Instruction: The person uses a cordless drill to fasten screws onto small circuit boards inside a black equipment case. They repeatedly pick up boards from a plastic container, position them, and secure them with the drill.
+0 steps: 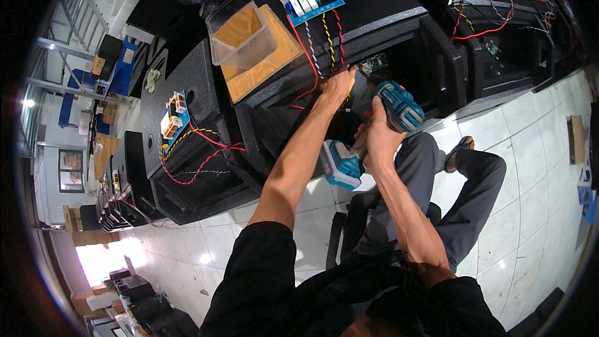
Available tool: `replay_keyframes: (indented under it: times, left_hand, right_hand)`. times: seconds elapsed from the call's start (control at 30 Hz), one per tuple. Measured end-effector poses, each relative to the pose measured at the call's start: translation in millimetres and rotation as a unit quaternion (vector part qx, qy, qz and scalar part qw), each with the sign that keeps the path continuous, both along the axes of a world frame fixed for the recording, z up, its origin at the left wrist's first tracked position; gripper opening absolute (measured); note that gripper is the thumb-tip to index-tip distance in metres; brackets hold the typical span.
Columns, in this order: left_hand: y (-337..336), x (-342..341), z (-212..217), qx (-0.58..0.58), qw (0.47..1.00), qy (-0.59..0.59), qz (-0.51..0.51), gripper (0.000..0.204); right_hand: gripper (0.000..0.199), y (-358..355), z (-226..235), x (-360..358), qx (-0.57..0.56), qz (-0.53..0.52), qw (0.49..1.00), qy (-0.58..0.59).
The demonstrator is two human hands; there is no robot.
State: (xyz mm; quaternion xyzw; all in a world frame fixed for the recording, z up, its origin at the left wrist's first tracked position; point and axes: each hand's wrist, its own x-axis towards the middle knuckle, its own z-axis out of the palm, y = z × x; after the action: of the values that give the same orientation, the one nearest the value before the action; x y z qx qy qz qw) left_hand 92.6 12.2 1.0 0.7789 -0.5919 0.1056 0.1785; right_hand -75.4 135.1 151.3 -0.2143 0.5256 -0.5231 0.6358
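1. Nearest the camera, two bare forearms rise from the lower centre of the frame toward a black speaker cabinet point(399, 43).
2. Right hand point(379, 134) has its grip closed around a teal cordless drill point(374, 131), nose aimed into the cabinet opening at centre.
3. Left hand point(340, 84) reaches in among coloured wires point(324, 37); its grip cannot be told.
4. Fastening inside seems underway; next calls for steady drill alignment.

A single head-worn fisheye view looks steeply down, close above the black speaker cabinet point(374, 31). The tiled floor point(530, 168) spreads below that cabinet.
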Motion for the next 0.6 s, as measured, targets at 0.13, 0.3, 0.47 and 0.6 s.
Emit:
replay_keyframes:
  times: [0.13,0.3,0.47,0.6]
  left_hand:
    - [0.3,-3.7,3.1,-0.012,0.999,-0.003,-0.03,0.045]
    - [4.2,-7.4,13.3,-0.068,0.996,-0.025,-0.058,0.044]
    - [5.4,3.0,11.9,-0.056,0.997,0.005,-0.047,0.048]
    - [6.1,-11.5,21.4,-0.094,0.994,-0.002,-0.06,0.048]
  right_hand:
    - [0.027,-2.0,2.5,-3.1,0.017,-0.007,1.0,-0.003]
    - [0.028,-2.0,1.4,-2.7,0.012,-0.007,1.0,-0.005]
    - [0.026,1.8,5.6,2.0,0.009,-0.001,1.0,-0.014]
    - [0.025,-1.4,2.1,-1.1,0.01,-0.015,1.0,-0.012]
